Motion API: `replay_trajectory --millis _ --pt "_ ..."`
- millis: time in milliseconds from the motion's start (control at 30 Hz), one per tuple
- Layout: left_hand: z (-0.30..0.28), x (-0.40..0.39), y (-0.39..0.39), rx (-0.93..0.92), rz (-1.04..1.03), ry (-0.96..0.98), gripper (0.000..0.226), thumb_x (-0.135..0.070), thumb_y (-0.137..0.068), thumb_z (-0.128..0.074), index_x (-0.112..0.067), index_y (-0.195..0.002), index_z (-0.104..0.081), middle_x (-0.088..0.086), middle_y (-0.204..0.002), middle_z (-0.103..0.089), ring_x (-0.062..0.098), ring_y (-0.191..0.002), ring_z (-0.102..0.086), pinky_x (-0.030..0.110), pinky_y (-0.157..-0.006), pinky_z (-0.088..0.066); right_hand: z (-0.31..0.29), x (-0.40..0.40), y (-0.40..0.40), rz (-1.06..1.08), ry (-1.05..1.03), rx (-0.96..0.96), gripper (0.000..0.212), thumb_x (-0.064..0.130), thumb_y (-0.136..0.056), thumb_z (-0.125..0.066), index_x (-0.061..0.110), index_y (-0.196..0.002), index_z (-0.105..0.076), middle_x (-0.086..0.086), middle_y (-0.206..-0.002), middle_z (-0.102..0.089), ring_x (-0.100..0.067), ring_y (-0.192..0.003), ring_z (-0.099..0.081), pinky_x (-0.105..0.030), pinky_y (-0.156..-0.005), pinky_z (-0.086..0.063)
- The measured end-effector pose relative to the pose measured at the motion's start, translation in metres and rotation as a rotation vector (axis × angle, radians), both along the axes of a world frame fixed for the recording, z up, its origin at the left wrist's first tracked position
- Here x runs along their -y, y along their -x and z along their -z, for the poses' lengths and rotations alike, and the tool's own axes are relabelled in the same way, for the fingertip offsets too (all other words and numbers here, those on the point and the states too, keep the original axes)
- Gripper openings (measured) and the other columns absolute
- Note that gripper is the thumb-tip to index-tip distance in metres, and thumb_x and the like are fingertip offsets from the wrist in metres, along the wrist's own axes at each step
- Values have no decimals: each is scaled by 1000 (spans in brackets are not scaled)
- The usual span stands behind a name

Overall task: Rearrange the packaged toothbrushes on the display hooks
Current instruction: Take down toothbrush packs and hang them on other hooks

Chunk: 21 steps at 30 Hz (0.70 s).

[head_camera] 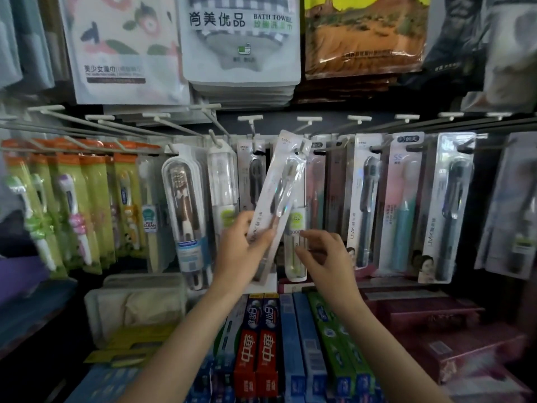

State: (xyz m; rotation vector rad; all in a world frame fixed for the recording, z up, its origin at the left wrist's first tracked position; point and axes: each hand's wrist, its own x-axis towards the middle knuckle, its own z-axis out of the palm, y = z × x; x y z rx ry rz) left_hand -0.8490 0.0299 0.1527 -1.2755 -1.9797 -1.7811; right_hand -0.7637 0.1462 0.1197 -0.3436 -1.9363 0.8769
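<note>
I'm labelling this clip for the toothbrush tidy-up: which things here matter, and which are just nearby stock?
Part of the job:
- white toothbrush pack, gripped by the left hand
- right hand, holding nothing
- display hooks
- hanging toothbrush packs

Just nearby:
- bath towel packs
- toothpaste boxes

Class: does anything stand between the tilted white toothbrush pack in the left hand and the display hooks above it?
Nothing visible does. The left hand holds the slim white toothbrush pack with its top by the white wire hooks.

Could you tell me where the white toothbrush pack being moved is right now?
Centre of the head view: white toothbrush pack, tilted, in the left hand.
</note>
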Motion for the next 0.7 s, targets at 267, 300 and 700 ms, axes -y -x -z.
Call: replay_trajectory --millis 267,300,700 --pt "-12 32 -9 149 201 30 17 -22 -84 -61 -30 -100 -57 -13 -92 -70 -1 -88 -64 19 -78 -51 3 -4 27 19 31 23 55 26 -79 -71 12 -124 -42 -5 -112 -54 -12 -96 -51 -15 -74 -42" --pt "-11 34 -11 146 215 23 18 -22 -84 -61 -28 -101 -57 -13 -93 -70 0 -88 -64 19 -78 -51 2 -5 29 11 20 41 50 24 -79 -71 11 -121 -45 -6 -110 -56 -14 -96 -53 -18 -75 -43" --pt "0 20 -27 356 306 -79 21 -22 -87 -58 -23 -108 -58 0 -99 -70 12 -92 -66 23 -76 -53 -14 -15 5 -415 301 -24 26 -4 -83 -58 15 -100 -55 -7 -97 -65 -18 -91 -63 -32 -82 -53"
